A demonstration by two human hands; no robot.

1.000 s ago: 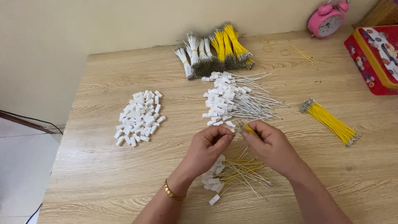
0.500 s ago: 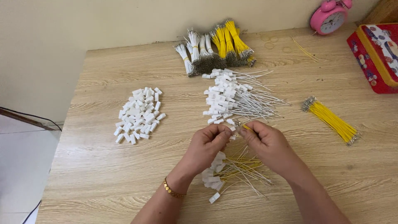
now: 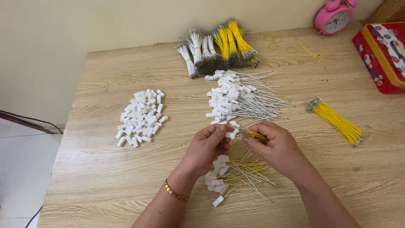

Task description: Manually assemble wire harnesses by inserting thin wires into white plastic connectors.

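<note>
My left hand (image 3: 207,147) pinches a small white plastic connector (image 3: 230,135) at its fingertips. My right hand (image 3: 274,145) grips a short yellow wire (image 3: 256,135) whose end meets the connector. The two hands are close together above a small pile of connectors with yellow and white wires (image 3: 236,173). A gold bracelet (image 3: 174,192) sits on my left wrist.
A heap of loose white connectors (image 3: 141,117) lies to the left. A pile of connectors with white wires (image 3: 240,99) lies behind my hands. Bundles of white and yellow wires (image 3: 219,46) sit at the back, a yellow wire bundle (image 3: 337,122) on the right, a pink alarm clock (image 3: 335,19) and a red tin (image 3: 382,55) at the far right.
My hands stayed in the same spot over the small pile. The fingers shifted slightly, bringing the yellow wire end to the connector.
</note>
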